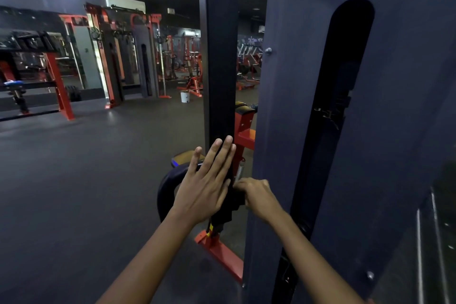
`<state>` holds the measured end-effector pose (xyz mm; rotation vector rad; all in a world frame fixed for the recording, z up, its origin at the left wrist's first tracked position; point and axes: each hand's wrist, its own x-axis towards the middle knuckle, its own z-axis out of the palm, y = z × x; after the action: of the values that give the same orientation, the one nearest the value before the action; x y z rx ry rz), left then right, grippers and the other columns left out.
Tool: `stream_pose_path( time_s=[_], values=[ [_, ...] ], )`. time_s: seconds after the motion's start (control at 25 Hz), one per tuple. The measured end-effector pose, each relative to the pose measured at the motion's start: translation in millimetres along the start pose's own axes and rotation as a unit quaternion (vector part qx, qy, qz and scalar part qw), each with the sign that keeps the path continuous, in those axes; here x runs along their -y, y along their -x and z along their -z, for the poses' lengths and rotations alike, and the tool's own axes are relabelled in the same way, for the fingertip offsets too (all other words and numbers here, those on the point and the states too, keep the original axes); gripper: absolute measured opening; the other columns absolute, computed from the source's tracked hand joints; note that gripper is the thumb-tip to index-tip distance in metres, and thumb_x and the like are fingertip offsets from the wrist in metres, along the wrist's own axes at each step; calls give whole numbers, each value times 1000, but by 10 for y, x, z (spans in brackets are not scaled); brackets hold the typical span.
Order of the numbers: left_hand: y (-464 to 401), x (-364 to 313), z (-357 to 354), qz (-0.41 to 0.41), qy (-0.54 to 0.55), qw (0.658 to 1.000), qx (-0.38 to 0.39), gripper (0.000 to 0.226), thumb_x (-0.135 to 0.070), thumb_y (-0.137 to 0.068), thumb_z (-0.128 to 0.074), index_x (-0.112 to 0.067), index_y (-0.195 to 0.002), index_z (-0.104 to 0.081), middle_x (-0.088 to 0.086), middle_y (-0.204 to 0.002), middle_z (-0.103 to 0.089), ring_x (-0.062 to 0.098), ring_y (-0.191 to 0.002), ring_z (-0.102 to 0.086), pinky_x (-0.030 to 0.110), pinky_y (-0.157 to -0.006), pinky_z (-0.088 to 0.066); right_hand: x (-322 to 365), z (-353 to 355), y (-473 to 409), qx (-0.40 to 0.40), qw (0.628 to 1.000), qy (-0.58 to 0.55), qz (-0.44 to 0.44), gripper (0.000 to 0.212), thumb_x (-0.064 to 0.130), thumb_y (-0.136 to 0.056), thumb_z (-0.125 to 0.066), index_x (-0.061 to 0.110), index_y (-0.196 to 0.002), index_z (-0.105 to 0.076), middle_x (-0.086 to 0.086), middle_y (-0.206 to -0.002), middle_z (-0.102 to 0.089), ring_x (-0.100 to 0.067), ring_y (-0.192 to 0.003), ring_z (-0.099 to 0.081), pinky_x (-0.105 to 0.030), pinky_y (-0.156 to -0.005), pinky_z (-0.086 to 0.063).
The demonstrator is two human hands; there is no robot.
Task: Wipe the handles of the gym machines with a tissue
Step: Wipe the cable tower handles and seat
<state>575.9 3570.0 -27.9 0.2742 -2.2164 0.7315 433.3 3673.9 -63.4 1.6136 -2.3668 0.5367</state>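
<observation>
My left hand [206, 181] lies flat with straight fingers against a black upright post [219, 57] of the gym machine, low on the post. My right hand [256, 196] is just to its right, fingers curled round the dark lower part of the post [230, 207], which may be a padded grip. No tissue shows in either hand; it could be hidden under the palms. A curved black handle bar [166, 185] arcs out behind my left wrist.
A grey weight-stack shroud [291, 106] with a tall dark slot stands right of the post. The machine's red base foot [222, 252] lies on the dark rubber floor [86, 180]. Red and black machines [111, 57] and a white bucket [185, 96] stand farther back.
</observation>
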Motion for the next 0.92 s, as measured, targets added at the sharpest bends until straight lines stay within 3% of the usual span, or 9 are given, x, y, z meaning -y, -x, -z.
stream_pose_path(
  time_s=[0.12, 0.2, 0.44, 0.52, 0.64, 0.72, 0.8, 0.84, 0.92],
  values=[
    [-2, 45, -13, -14, 2, 1000, -3, 71, -38, -94, -41, -9, -150, -11, 9, -159, -2, 23, -147, -4, 50, -117, -9, -376, 106, 76, 71, 995, 56, -51, 32, 10, -85, -61, 28, -111, -65, 7, -113, -58, -15, -109, -52, -35, -83, -34],
    [9, 36, -20, -15, 7, 1000, -6, 70, -38, -94, -41, -8, -150, -11, 9, -159, -3, 23, -147, -4, 49, -117, -9, -510, 128, 108, 71, 991, 45, -102, 23, 16, -83, -65, 26, -104, -68, 6, -107, -59, -16, -103, -56, -36, -84, -41],
    [13, -30, -48, -8, 16, 1000, -11, 70, -35, -94, -41, -5, -150, -12, 11, -159, -5, 27, -146, -5, 48, -116, -13, 162, 29, 12, -8, 997, -76, -11, 14, 3, -88, -50, 8, -96, -61, -7, -97, -61, -25, -91, -61, -35, -72, -48],
    [15, -8, -45, -13, 18, 1000, -12, 69, -36, -95, -40, -6, -150, -12, 10, -159, -4, 26, -146, -5, 48, -116, -13, 75, 47, 10, 7, 1000, -29, 4, 16, 4, -87, -53, 12, -98, -62, -5, -100, -62, -24, -95, -60, -38, -79, -48],
    [10, 15, -26, -20, 20, 999, -17, 70, -37, -95, -41, -7, -150, -11, 9, -159, -4, 25, -147, -5, 47, -117, -12, -231, 201, -10, 107, 987, 120, -19, 22, 6, -87, -53, 17, -102, -64, -1, -108, -60, -22, -104, -53, -34, -80, -39],
    [20, 5, -20, -21, 28, 999, -15, 70, -37, -95, -41, -7, -150, -10, 9, -159, -4, 25, -147, -4, 47, -116, -15, -299, 286, -65, 138, 986, 67, -65, 23, 0, -84, -50, 16, -91, -65, -3, -101, -62, -21, -94, -56, -30, -73, -43],
    [17, -2, -9, -20, 32, 999, -14, 70, -37, -95, -41, -6, -150, -10, 10, -159, -5, 26, -146, -4, 47, -115, -16, -208, 320, -205, 148, 983, -78, -70, 21, 1, -87, -50, 15, -76, -60, 1, -81, -61, -12, -74, -57, -17, -60, -45],
    [16, -2, -2, -22, 29, 999, -14, 69, -36, -95, -41, -6, -150, -11, 11, -159, -5, 27, -146, -4, 47, -115, -17, -143, 297, -302, 158, 975, -143, -64, 17, 2, -88, -50, 11, -77, -59, 2, -78, -60, -9, -71, -56, -16, -61, -44],
    [23, 13, 8, -30, 18, 999, -17, 68, -36, -95, -39, -6, -150, -13, 11, -159, -6, 27, -146, -5, 46, -115, -16, -10, 251, -473, 205, 959, -184, -59, 12, 4, -89, -50, 1, -90, -62, -5, -83, -61, -15, -77, -57, -28, -69, -47]
  ],
)
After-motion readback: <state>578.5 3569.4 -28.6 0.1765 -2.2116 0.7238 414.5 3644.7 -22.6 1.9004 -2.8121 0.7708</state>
